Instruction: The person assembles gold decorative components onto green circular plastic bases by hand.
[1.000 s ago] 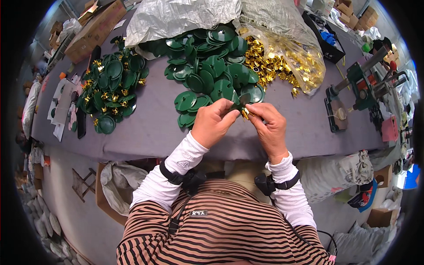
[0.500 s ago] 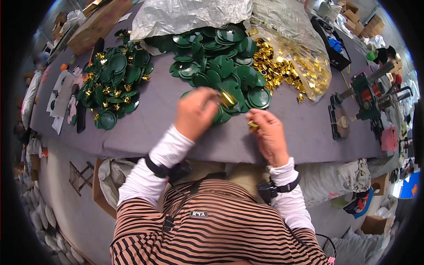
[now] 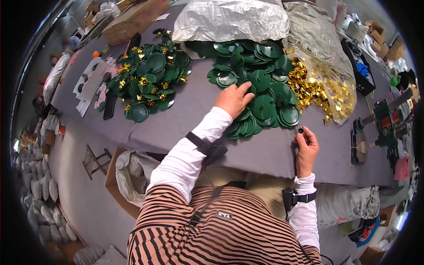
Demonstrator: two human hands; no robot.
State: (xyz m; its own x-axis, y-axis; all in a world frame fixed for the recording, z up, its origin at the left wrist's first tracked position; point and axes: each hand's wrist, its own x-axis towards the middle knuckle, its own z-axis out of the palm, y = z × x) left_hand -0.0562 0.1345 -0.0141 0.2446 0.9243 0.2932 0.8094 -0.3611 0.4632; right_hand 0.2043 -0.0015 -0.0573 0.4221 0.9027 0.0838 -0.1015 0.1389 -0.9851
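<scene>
My left hand [image 3: 234,100] reaches onto the left side of a heap of green round plastic discs [image 3: 265,108]. Its fingers are spread and touch the discs; I see nothing held in it. Just in front of the heap's right edge, my right hand [image 3: 307,152] pinches a small gold clip [image 3: 300,131] with a dark round opening, mostly hidden by the fingers. Loose gold clips [image 3: 299,84] lie to the right of the discs. Farther left is a second pile, green discs with gold clips attached [image 3: 154,79].
A white woven sack [image 3: 232,20] lies behind the discs, and a clear plastic bag of gold clips [image 3: 342,90] at the right. A green hand press [image 3: 384,123] stands at the right end of the grey table. A cardboard box [image 3: 134,22] sits at the back left.
The view has shifted, so the table appears farther right and lower. My left hand has moved onto the disc heap; the blurred gold piece beside it is gone. My right hand still pinches a clip.
</scene>
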